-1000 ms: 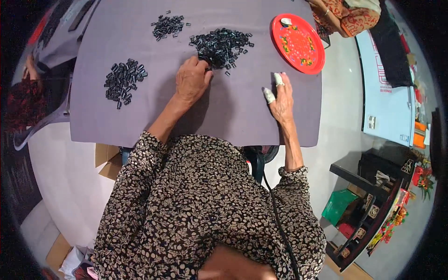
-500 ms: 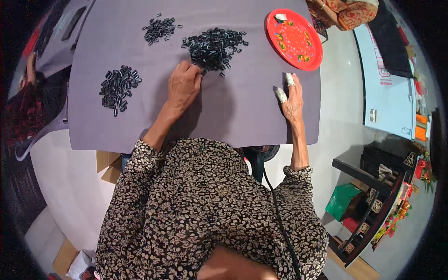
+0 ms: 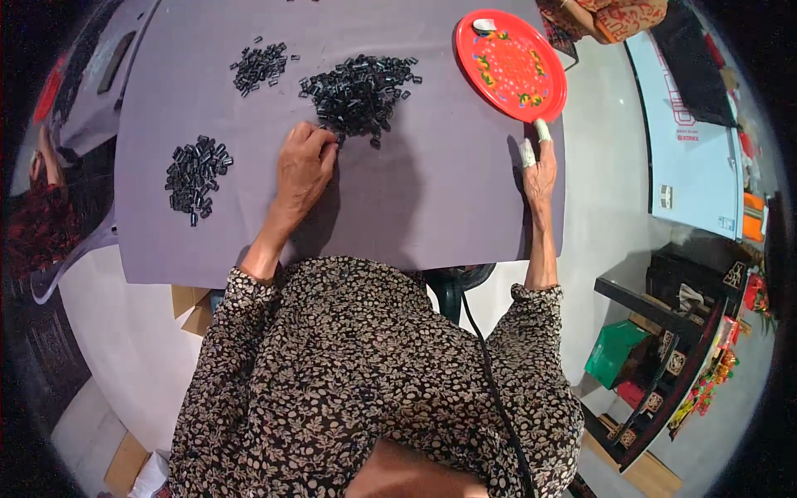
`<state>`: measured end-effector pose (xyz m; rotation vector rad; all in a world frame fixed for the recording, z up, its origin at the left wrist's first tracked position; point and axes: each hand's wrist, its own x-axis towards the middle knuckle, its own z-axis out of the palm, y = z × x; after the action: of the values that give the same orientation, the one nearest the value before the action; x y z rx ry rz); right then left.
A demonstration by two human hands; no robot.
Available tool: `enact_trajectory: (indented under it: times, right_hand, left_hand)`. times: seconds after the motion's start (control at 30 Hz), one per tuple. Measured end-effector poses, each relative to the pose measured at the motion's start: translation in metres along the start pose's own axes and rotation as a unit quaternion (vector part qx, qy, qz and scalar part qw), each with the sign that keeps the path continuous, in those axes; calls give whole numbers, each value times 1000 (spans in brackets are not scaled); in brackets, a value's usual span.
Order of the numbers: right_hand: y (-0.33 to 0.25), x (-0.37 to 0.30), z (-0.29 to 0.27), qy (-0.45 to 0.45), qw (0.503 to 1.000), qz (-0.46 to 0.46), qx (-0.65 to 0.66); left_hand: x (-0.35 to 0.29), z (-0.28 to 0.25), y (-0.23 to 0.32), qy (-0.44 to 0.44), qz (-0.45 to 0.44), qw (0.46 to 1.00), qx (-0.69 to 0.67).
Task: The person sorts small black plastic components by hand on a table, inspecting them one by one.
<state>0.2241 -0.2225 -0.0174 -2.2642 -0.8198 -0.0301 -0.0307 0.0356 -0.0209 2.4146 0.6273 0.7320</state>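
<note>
My left hand (image 3: 303,173) is closed in a pinch at the near edge of a large heap of small black cylindrical pieces (image 3: 355,93). A dark piece shows right at its fingertips; whether they grip it is too small to tell. My right hand (image 3: 540,174) lies open near the table's right edge, thumb and forefinger apart, with white wrappings on two fingertips. One wrapped fingertip reaches the near rim of a red round tray (image 3: 554,106), which has a floral pattern and a small white object (image 3: 484,26) on it.
Two smaller heaps of black pieces, one farther off (image 3: 259,68) and one nearer (image 3: 196,178), lie left on the purple-grey tablecloth (image 3: 398,216). Another person's arm (image 3: 585,17) is beyond the tray. A dark shelf unit (image 3: 656,365) stands on the right.
The whole view has shifted slightly. My right hand has moved outward and forward, up to the tray's rim. My left hand stays pinched by the large heap.
</note>
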Motion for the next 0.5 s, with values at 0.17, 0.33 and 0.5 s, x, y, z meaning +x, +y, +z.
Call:
enact_trajectory:
  times: [0.17,0.33,0.5]
  right_hand:
    - [-2,15,22,-7,996,-71,-55]
    - [-27,18,42,-72,984,-157,-48]
    - [-36,6,37,-96,975,-193,-52]
  left_hand:
    - [0,3,-2,-4,10,1000,-1]
    - [-1,4,-2,-5,1,1000,-27]
    - [0,2,0,-6,-3,1000,-21]
